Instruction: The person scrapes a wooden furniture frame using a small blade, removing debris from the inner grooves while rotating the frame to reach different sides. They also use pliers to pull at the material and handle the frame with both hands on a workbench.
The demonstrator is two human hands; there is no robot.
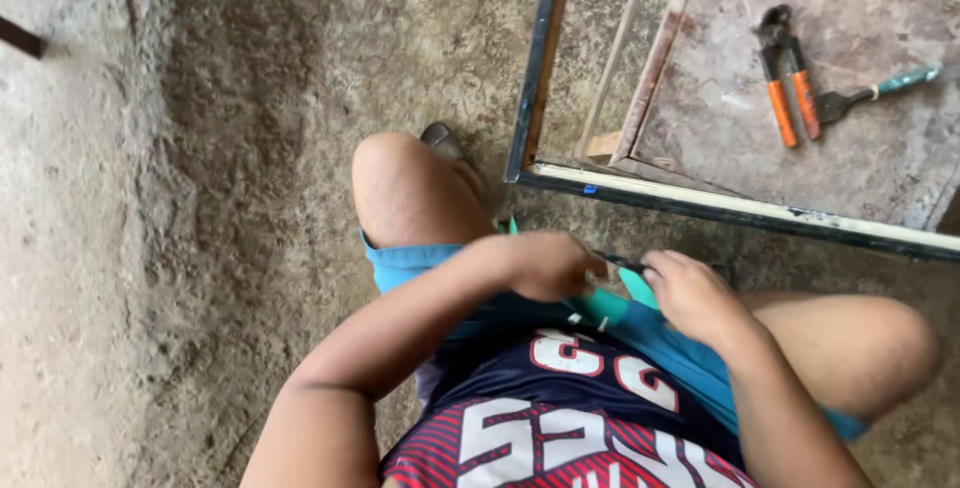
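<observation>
Ground: rough, packed earth and pitted concrete (200, 198), grey-brown, darker in a band down the left middle.
Frame: a dark metal frame (640, 193) lies flat on the ground ahead of the knees; its near rail runs from the middle toward the right edge, its left rail goes up to the top edge.
Inside the frame: a thin wooden slat (655, 58) leans across a stained grey board (860, 148).
On the board: orange-handled pincers (785, 73) near the top right corner, and just beside them a small tool with a green handle (880, 88), the two touching or nearly so.
Person: crouched, both bare knees spread, blue shorts, dark jersey with red stripes.
Left hand: the left hand (545, 266) is curled, fingers closed on a teal strip (620, 298) at the lap.
Right hand: the right hand (695, 293) is bent at the knuckles, fingertips pinching the same strip's other end; what else it holds I cannot tell.
Strip: between the two hands, just short of the frame's near rail.
Foot: a dark sandal (440, 138) shows beyond the left knee.
</observation>
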